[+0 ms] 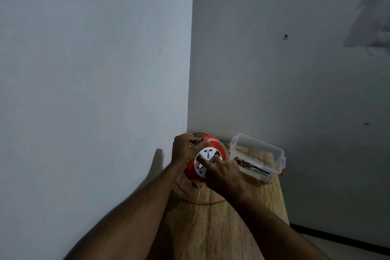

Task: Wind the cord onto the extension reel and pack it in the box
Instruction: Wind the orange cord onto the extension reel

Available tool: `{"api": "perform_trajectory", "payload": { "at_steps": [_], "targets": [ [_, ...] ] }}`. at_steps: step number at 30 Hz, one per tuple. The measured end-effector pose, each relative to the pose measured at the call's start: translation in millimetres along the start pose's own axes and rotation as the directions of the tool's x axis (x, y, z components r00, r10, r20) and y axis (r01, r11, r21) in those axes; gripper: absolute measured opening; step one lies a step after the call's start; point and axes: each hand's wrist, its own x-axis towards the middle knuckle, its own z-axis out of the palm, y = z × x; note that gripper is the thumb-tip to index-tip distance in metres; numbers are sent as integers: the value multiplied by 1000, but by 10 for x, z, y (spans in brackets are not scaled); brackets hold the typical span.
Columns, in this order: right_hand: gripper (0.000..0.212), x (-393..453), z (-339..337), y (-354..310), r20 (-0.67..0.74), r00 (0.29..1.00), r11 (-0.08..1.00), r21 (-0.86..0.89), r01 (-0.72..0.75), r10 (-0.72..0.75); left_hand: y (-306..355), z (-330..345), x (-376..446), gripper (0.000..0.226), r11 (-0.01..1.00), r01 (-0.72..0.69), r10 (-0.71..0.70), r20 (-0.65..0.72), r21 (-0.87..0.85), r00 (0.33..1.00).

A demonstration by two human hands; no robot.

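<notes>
The left hand (186, 151) grips the orange extension reel (205, 159) at its upper rim: the thumb lies curled over the top edge and the other fingers go behind the housing, where they are hidden. The right hand (224, 174) has its index finger stretched out and pressed on the white socket face (207, 159); the other fingers are curled below and seem to touch the lower edge of the reel, but I cannot tell if they pinch anything.

The reel is tilted, its face turned toward the camera, at the far end of the wooden table (211, 228), close to the corner of the walls. A thin orange cord (198, 201) is not yet wound: one loop lies on the table in front of the reel and another arc stands up behind it.

To my judgement the winding is in progress. To do it well, the left hand should hold the housing firm and not turn with it, while the right finger drives the white face round in even circles. The loose loop should feed in straight, without a knot, or it may jam at the slot.

Both forearms reach forward from the lower edge of the view, the left one along the wall, the right one crossing slightly inward.

The clear plastic box (256, 159) stands open just beside the reel, on its right.
</notes>
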Motion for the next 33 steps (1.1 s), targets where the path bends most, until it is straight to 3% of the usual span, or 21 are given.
{"api": "perform_trajectory", "payload": {
  "at_steps": [2, 4, 6, 7, 8, 9, 10, 11, 12, 14, 16, 17, 18, 19, 20, 21, 23, 25, 27, 30, 33],
  "targets": [
    [78, 16, 26, -32, -110, 979, 976, 150, -155, 172, 25, 13, -13, 34, 1000, 25, -25, -35, -4, 999],
    [70, 44, 15, -120, -234, 844, 816, 468, -338, 483, 48, 43, -12, 38, 999, 50, -51, -83, -12, 995],
    [66, 82, 1, -256, -159, 662, 541, 726, -424, 732, 71, 79, -9, 40, 1000, 30, -30, -119, -2, 992],
    [66, 101, -21, -339, -41, 588, 363, 821, -441, 808, 77, 102, -11, 40, 1000, 11, -11, -119, -2, 993],
    [67, 140, -15, -405, 140, 511, 119, 889, -442, 848, 76, 123, -17, 39, 1000, -7, 7, -107, -4, 994],
    [67, 210, 31, -442, 352, 418, -186, 903, -387, 838, 70, 135, -32, 38, 1000, -17, 17, -88, 3, 996],
    [69, 288, 35, -452, 585, 346, -510, 810, -288, 733, 56, 150, -51, 39, 999, -30, 32, -76, 25, 997],
    [74, 354, 35, -441, 753, 348, -758, 634, -156, 559, 35, 165, -70, 39, 998, -37, 41, -75, 59, 996],
    [80, 405, 67, -398, 824, 395, -885, 463, -57, 406, 10, 172, -85, 38, 996, -36, 43, -84, 82, 996],
    [75, 474, 135, -312, 857, 422, -936, 348, -47, 297, -26, 153, -93, 36, 998, 16, -8, -118, 66, 993],
    [55, 409, 101, -290, 828, 450, -871, 454, -191, 333, -28, 105, -66, 35, 997, 61, -55, -137, 40, 989],
    [45, 329, 54, -285, 771, 475, -768, 584, -263, 424, -32, 83, -49, 35, 997, 71, -66, -134, 37, 989],
    [36, 246, 47, -280, 636, 497, -555, 767, -323, 590, -41, 61, -30, 35, 997, 74, -69, -128, 34, 989],
    [33, 178, 82, -268, 401, 540, -237, 907, -349, 740, -36, 39, -14, 35, 996, 79, -74, -125, 32, 989],
    [35, 104, 67, -246, 121, 601, 131, 925, -358, 790, -34, 18, -5, 35, 996, 86, -82, -128, 30, 988],
    [41, 38, 60, -205, -105, 670, 426, 840, -336, 735, -30, 0, 6, 35, 996, 91, -86, -134, 27, 987],
    [52, -34, 101, -123, -327, 803, 782, 568, -255, 499, -30, -11, 24, 35, 996, 87, -84, -136, 18, 987],
    [60, -71, 126, -108, -311, 894, 912, 354, -206, 323, -17, -1, 30, 33, 995, 95, -94, -134, 3, 986],
    [69, -66, 90, -123, -187, 940, 922, 321, -215, 285, 1, 26, 28, 33, 995, 99, -100, -129, -11, 987],
    [76, -26, 39, -117, -36, 951, 888, 370, -274, 308, 24, 87, 7, 34, 996, 82, -85, -102, -33, 991],
    [75, 32, 17, -114, 3, 938, 858, 405, -317, 346, 17, 121, -16, 36, 997, 73, -75, -69, -33, 995]
  ]
}}
